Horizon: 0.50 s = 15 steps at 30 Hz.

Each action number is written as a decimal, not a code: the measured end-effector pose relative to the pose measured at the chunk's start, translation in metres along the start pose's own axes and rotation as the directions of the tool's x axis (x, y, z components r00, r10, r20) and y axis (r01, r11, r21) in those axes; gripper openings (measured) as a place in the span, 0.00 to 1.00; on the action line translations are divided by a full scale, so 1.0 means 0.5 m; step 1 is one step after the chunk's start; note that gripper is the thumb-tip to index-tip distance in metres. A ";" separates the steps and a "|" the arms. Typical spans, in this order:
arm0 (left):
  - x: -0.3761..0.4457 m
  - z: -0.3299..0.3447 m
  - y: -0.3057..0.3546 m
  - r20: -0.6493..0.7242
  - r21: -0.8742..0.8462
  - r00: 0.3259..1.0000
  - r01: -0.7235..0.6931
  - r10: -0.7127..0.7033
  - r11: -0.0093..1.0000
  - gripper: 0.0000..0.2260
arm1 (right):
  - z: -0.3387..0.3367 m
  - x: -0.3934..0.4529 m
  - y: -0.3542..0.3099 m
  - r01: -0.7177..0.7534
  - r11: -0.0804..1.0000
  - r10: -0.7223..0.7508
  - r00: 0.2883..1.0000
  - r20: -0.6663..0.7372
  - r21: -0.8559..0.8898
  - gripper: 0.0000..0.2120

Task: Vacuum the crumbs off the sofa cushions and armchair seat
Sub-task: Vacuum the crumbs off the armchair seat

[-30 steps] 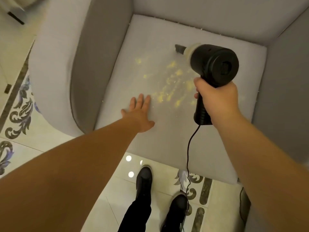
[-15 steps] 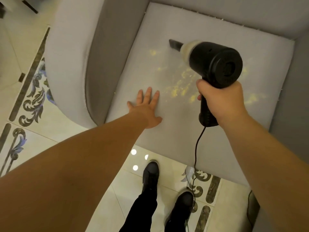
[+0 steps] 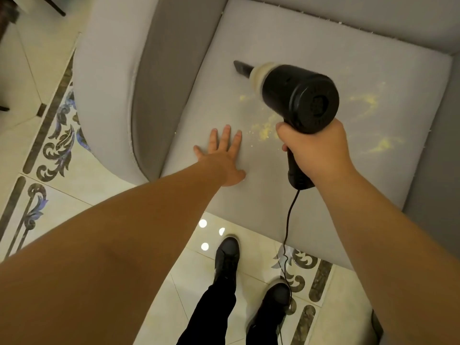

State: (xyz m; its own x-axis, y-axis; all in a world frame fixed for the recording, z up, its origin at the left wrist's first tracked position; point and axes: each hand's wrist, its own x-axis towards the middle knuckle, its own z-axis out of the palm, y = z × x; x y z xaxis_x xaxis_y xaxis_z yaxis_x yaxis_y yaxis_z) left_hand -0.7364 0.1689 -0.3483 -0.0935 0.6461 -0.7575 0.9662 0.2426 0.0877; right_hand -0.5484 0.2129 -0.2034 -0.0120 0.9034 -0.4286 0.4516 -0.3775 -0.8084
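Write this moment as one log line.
right hand grips vacuum | left hand flat on seat cushion | crumbs remain

The left hand is lying flat on the seat, blocking its front left. The armrests and backrest are walling three sides; only the front edge is lying open.

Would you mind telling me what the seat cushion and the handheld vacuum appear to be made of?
Seat cushion: pale grey woven fabric, matte, judging by its soft, even surface. Handheld vacuum: probably black plastic, slight sheen on the round body, with a paler collar behind the nozzle.
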 end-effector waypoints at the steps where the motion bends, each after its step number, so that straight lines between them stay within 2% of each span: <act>1: 0.001 0.004 0.000 -0.012 -0.005 1.000 -0.006 0.006 1.000 0.50 | 0.001 -0.002 0.003 -0.006 1.000 0.006 1.000 0.022 -0.013 0.04; 5: -0.012 0.011 -0.010 -0.075 -0.036 0.996 -0.048 0.045 0.998 0.48 | -0.009 -0.026 0.023 0.025 0.997 -0.020 0.997 0.070 -0.067 0.05; 8: -0.054 0.017 -0.012 -0.084 -0.024 0.994 -0.075 0.072 0.997 0.45 | -0.032 -0.044 0.033 0.021 0.999 -0.022 0.999 -0.035 -0.030 0.04; 10: -0.093 0.045 -0.012 -0.071 -0.011 0.994 -0.087 0.086 0.996 0.45 | -0.049 -0.058 0.039 -0.001 1.000 0.000 0.997 -0.075 -0.013 0.07; 15: -0.131 0.123 -0.021 -0.007 0.098 0.989 -0.147 0.148 0.984 0.46 | -0.061 -0.100 0.065 -0.039 0.998 0.040 0.999 0.013 -0.055 0.06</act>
State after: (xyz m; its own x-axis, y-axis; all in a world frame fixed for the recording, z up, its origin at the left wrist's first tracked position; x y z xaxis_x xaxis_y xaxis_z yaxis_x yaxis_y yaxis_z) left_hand -0.7255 0.0796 -0.3394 0.0490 0.6802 -0.7314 0.9883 0.0727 0.1338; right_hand -0.5061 0.1618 -0.1961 -0.0059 0.8847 -0.4661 0.5002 -0.4010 -0.7675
